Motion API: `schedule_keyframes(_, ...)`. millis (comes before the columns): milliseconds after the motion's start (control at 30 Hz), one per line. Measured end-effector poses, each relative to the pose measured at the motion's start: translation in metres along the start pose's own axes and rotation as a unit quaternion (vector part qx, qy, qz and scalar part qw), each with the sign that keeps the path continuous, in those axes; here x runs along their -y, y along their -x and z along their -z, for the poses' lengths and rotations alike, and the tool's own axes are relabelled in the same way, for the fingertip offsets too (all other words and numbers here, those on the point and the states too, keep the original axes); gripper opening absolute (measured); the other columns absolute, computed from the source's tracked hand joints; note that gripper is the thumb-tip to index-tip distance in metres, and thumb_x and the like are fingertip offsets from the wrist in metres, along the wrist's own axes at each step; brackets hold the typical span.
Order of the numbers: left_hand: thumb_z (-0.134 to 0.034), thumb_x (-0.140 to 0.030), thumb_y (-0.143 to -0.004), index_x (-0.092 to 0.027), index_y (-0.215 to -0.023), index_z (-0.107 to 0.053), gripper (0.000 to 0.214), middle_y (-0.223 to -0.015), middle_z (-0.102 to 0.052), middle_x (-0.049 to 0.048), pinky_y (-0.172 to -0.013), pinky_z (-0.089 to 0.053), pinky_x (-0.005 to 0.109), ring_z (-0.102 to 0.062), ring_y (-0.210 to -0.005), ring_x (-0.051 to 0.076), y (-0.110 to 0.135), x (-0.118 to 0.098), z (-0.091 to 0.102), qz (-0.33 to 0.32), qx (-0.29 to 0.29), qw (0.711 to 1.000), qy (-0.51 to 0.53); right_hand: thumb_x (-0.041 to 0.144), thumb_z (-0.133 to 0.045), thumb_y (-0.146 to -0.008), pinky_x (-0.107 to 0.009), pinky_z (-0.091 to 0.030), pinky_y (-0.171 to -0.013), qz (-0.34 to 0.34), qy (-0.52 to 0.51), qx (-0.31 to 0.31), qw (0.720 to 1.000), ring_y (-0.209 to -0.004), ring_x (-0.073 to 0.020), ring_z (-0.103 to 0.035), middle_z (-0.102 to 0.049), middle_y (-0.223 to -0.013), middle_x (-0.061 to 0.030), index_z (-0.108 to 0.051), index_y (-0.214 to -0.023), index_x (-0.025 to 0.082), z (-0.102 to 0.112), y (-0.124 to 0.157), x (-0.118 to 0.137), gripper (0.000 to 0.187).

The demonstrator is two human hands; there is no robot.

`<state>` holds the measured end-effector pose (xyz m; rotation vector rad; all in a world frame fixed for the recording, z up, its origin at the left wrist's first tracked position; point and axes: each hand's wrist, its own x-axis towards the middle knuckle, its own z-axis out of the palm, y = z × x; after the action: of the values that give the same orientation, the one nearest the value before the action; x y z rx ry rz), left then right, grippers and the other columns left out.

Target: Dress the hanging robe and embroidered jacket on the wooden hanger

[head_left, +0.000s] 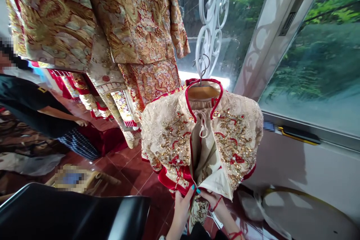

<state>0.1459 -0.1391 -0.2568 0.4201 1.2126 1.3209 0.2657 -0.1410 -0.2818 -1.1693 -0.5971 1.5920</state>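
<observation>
A cream embroidered jacket (165,131) with red piping, sequins and beads hangs before me on a hanger (201,77). Its front is parted, and a lining and a tied white cord (203,124) show inside. At the lower front edge, my left hand (182,203) pinches the red-trimmed jacket hem, thumb on top. Close beside it, my right hand (210,197) has its fingers closed on the other front edge, where the white lining is folded outward. The two thumb tips nearly meet. Beaded fabric (199,212) hangs below, between my wrists.
Gold and red embroidered garments (135,18) hang at upper left. A white scrollwork stand (206,26) rises behind the hanger, near the windows (317,63). A person in dark clothes (30,101) is at left. A glossy black surface (75,213) and a wooden stool (84,180) lie lower left.
</observation>
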Motion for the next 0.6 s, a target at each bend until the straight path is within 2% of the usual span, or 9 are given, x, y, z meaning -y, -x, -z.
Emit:
schedule_keyframes(100,-0.09,-0.05,-0.037,-0.015,-0.062,-0.064,0.05,-0.055,-0.067,0.0003,-0.057,-0.052,0.028,-0.062,-0.053,0.016,0.0,0.0,-0.001,-0.008,-0.005,1.0,0.0,0.042,-0.091,-0.045,-0.035,-0.057,-0.068,0.0,-0.005,-0.004,1.0,-0.068,-0.0248,-0.07,-0.073,-0.07,-0.0067,-0.077,-0.072,0.016,0.0,-0.001,0.0,0.041)
schedule_keyframes(267,-0.089,-0.049,-0.044,-0.015,-0.065,-0.065,0.047,-0.06,-0.069,0.0017,-0.06,-0.053,0.029,-0.063,-0.057,0.016,-0.005,0.005,0.003,-0.023,0.009,1.0,-0.016,0.043,-0.09,-0.047,-0.035,-0.056,-0.066,0.005,-0.014,-0.004,1.0,-0.061,-0.0215,-0.068,-0.074,-0.072,-0.0075,-0.076,-0.072,0.015,0.001,-0.003,-0.007,0.04)
schedule_keyframes(500,-0.087,-0.05,-0.046,-0.015,-0.069,-0.067,0.047,-0.065,-0.07,0.0035,-0.061,-0.052,0.03,-0.065,-0.06,0.019,-0.013,0.022,0.016,-0.021,-0.012,0.998,-0.06,0.036,-0.09,-0.05,-0.028,-0.053,-0.057,-0.002,-0.129,-0.041,0.991,-0.058,-0.0176,-0.065,-0.073,-0.07,-0.0044,-0.074,-0.07,0.016,-0.012,-0.004,-0.021,0.032)
schedule_keyframes(600,-0.088,-0.05,-0.046,-0.014,-0.068,-0.068,0.047,-0.063,-0.07,0.0043,-0.061,-0.052,0.03,-0.065,-0.06,0.019,-0.015,0.031,0.022,0.002,0.003,0.999,-0.043,0.038,-0.09,-0.049,-0.028,-0.052,-0.057,-0.014,-0.153,-0.042,0.987,-0.059,-0.0185,-0.065,-0.072,-0.07,-0.0053,-0.072,-0.07,0.015,-0.013,-0.005,-0.032,0.036)
